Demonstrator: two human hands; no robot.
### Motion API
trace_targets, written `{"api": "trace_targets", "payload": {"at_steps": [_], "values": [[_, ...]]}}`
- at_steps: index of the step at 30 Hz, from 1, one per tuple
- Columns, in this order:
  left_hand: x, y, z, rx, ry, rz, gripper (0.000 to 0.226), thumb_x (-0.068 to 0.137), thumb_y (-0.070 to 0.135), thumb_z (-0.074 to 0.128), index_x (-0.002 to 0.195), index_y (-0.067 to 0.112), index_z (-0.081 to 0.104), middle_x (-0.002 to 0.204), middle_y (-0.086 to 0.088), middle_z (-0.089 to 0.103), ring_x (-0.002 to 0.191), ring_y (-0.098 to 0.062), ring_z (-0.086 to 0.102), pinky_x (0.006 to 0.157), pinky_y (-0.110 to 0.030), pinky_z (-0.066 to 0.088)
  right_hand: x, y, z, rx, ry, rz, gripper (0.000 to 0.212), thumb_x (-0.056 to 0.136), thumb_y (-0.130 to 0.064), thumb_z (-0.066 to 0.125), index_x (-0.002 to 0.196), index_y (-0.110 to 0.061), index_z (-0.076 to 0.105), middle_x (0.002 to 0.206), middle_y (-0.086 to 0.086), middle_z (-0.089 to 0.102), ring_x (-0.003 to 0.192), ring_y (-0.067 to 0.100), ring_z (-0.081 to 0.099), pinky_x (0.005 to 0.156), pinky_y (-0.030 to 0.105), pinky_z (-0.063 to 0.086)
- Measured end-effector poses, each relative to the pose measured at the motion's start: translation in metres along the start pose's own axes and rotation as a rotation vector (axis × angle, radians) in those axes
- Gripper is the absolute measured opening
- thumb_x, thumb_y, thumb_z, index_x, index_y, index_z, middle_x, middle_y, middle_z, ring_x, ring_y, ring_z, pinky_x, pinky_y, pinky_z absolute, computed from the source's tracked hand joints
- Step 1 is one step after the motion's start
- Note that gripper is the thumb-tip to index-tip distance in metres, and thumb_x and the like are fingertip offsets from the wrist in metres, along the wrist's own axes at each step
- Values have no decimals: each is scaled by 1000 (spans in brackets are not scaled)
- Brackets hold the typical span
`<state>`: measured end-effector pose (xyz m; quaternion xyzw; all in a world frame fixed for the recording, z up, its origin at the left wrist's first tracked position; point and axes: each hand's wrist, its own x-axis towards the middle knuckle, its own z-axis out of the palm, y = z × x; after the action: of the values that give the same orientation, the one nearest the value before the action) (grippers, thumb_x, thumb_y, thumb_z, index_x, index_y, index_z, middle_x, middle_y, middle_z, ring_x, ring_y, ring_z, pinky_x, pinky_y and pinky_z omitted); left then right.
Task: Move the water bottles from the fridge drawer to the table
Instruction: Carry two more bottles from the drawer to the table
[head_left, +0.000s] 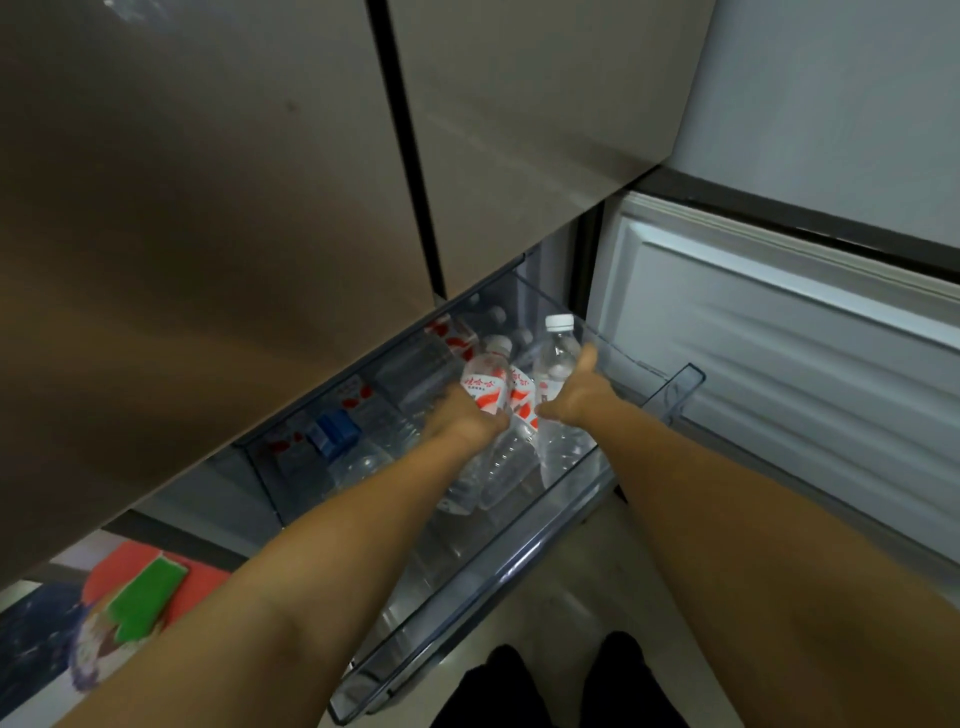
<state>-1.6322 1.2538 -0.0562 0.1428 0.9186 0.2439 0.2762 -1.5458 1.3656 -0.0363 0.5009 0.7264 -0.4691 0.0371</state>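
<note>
Head view: the rear of the fridge drawer is hidden beneath the closed upper fridge doors, so the bottles lying furthest back are seen only in part. The bottles at the drawer's left end are blurred behind the clear drawer wall, and their number cannot be made out; a small blue object among them cannot be identified. The fingers of both hands are largely hidden behind the bottles being held. At the lower left, a colourful item with red and green parts is cut off by the frame edge and partly covered by the left forearm.

The clear plastic drawer is pulled out, with the open lower door to its right. Several water bottles with white caps and red-and-white labels are held in it, clustered toward the right end and the back; the near front part of the drawer is bare.

The left hand is wrapped around a labelled bottle, with a second labelled bottle just beside it, touching. The right hand is clamped on a third bottle, whose white cap stands above the thumb near the drawer's right wall. All three bottles are seen within the drawer's outline.
</note>
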Motion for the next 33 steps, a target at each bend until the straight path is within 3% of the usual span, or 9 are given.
{"api": "trace_targets", "payload": {"at_steps": [7,12,15,19,21,23,27,30,33], "values": [[0,-3,-13,-231,-32,42,66,78,29,74,134,13,43,126,-7,59,113,-29,58,89,-35,51,3,0,-20,133,47,-88,109,83,-15,73,153,-24,-10,142,17,46,127,36,49,104,40,40],[-9,1,-26,-322,-25,89,58,78,30,75,129,13,53,120,-6,61,108,-26,61,85,-32,51,-2,-11,-43,380,36,-141,118,74,-22,79,151,-36,-9,142,9,46,119,37,55,94,56,49],[-23,1,-38,-400,-107,107,55,76,30,76,125,12,57,113,-7,64,98,-24,63,76,-30,51,-11,-13,-55,498,-46,-110,114,77,-30,76,148,-44,-12,140,6,47,109,35,61,86,57,53],[-52,0,-47,-558,-147,55,51,81,30,71,124,7,56,109,-13,67,94,-28,67,75,-36,58,-22,-3,-63,669,-150,-90,91,76,-44,71,149,-26,19,128,8,59,102,30,65,89,52,53],[-72,-1,-47,-692,-123,14,46,84,29,69,122,6,56,97,-12,71,80,-26,71,66,-35,59,-33,4,-65,747,-206,-116,59,85,-42,64,134,-15,45,108,8,67,95,25,66,88,45,55],[-91,-2,-50,-830,-102,0,48,84,31,68,123,4,58,85,-11,72,69,-24,71,61,-33,57,-46,10,-67,799,-260,-132,43,90,-41,59,123,-15,53,98,6,68,88,22,66,79,39,56],[-139,1,-55,-992,-81,-15,42,87,39,64,114,8,60,87,-10,68,72,-24,66,67,-35,54,-75,16,-71,1013,-454,-97,49,89,-54,53,119,-15,59,101,11,67,91,27,65,86,45,54],[-178,2,-50,-1103,-90,-38,36,89,40,60,109,10,60,83,-8,67,69,-22,65,64,-35,54,-99,21,-74,1061,-574,-53,54,87,-60,52,117,-16,61,91,11,66,82,26,63,69,41,53],[-217,-14,-30,-1259,-53,-59,38,88,41,59,111,10,60,82,-8,66,70,-22,64,70,-35,54,-125,34,-67,982,-665,-42,58,86,-61,54,121,-14,58,94,11,65,83,25,62,66,40,52]]}}
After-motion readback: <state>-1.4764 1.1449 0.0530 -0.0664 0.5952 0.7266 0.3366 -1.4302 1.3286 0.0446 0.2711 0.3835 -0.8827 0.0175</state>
